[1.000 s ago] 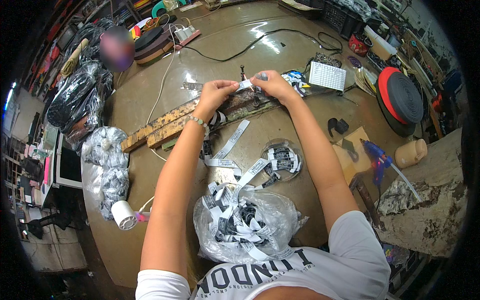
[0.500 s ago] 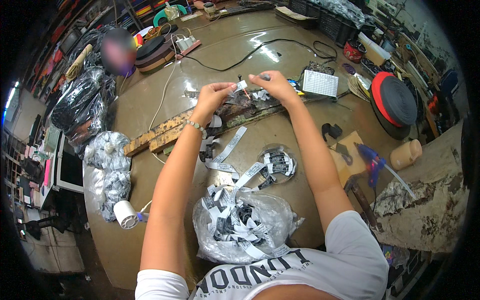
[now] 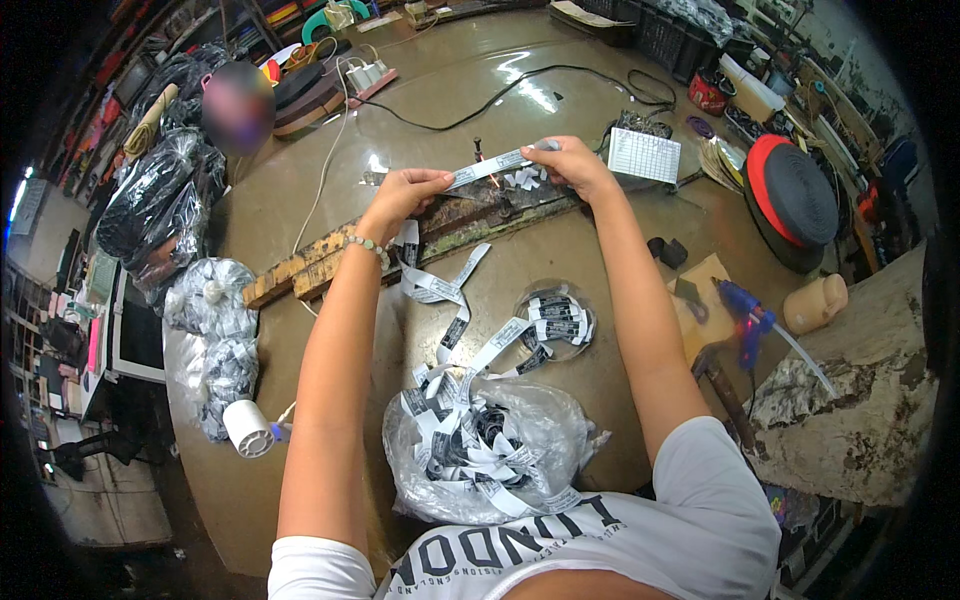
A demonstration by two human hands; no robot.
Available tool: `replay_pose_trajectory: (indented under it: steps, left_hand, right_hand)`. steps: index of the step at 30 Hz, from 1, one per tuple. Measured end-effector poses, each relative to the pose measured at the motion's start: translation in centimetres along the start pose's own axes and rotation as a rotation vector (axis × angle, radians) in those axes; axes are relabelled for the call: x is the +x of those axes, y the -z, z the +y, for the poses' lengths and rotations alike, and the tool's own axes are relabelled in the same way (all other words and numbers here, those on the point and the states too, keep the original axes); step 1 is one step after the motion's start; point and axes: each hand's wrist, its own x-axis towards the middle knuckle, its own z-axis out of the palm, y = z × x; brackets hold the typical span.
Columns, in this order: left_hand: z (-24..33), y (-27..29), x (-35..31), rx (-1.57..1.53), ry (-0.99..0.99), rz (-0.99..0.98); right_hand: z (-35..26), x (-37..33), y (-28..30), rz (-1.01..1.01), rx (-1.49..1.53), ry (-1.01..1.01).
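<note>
A white label ribbon point(image 3: 490, 168) with dark printed patches is stretched between my two hands. My left hand point(image 3: 405, 195), with a beaded bracelet at the wrist, pinches its left end. My right hand point(image 3: 575, 168) grips the other end. Just below the ribbon a small orange glow point(image 3: 495, 182) shows, near a dark upright pin point(image 3: 478, 150). Small white label pieces point(image 3: 525, 179) lie on the dark, worn wooden bars point(image 3: 320, 262) under my hands. More ribbon point(image 3: 435, 290) trails from my left hand toward a clear plastic bag point(image 3: 560, 410) full of labels.
A round clear dish point(image 3: 591, 330) holds folded labels. To the right lie a blue glue gun point(image 3: 745, 315), a hammer point(image 3: 730, 395), a beige cup point(image 3: 815, 303) and a red-and-grey strap roll point(image 3: 795, 200). A black cable point(image 3: 430, 135) crosses the back to a power strip point(image 3: 375, 85).
My hands have moved apart, the left one leftward and the right one slightly rightward. A length of label ribbon now spans between them, and the trailing ribbon has shifted.
</note>
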Motion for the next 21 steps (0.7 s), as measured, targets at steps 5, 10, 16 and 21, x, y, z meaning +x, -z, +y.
replay_pose_trajectory:
  steps: [5,10,16,21]
  left_hand:
    - [-0.2,0.1,0.0,0.016,0.019,-0.006]
    - [-0.1,0.1,-0.2,0.051,0.018,0.008]
    - [-0.8,-0.3,0.3,0.123,-0.032,0.023]
    - [-0.8,-0.3,0.0,0.096,-0.019,0.032]
  right_hand:
    - [0.4,0.1,-0.4,-0.011,0.002,0.007]
    - [0.4,0.2,-0.3,-0.016,0.016,0.002]
    - [1.2,0.0,-0.8,-0.017,-0.079,0.013]
    - [1.5,0.5,-0.6,0.028,0.085,0.058]
